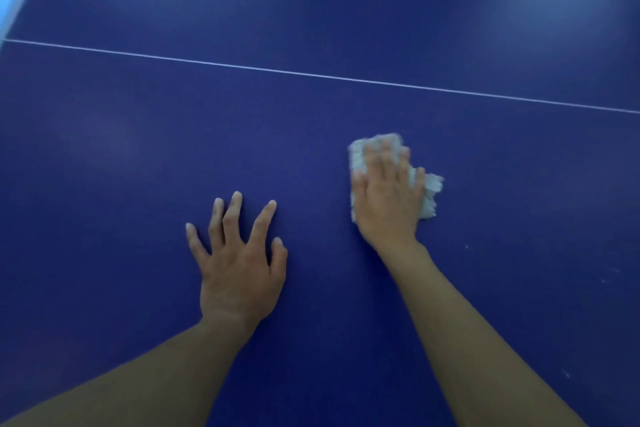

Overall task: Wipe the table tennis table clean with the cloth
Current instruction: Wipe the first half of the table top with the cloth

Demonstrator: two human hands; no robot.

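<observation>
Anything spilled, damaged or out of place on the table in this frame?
Only small things: a few white specks dot the blue table right of the right forearm, likely dust or lint not yet wiped. The cloth lies bunched under the right hand; the left hand rests beside it. No damage shows.

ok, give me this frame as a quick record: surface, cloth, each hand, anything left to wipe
surface: dark blue table tennis table, crossed by a thin white line
cloth: crumpled white cloth, on the table, on the near side of the line
right hand: right hand flat on the cloth, fingers straight, pressing it down
left hand: left hand with fingers spread, resting on bare table, holding nothing
residue: small white specks to the right of the right forearm
</observation>
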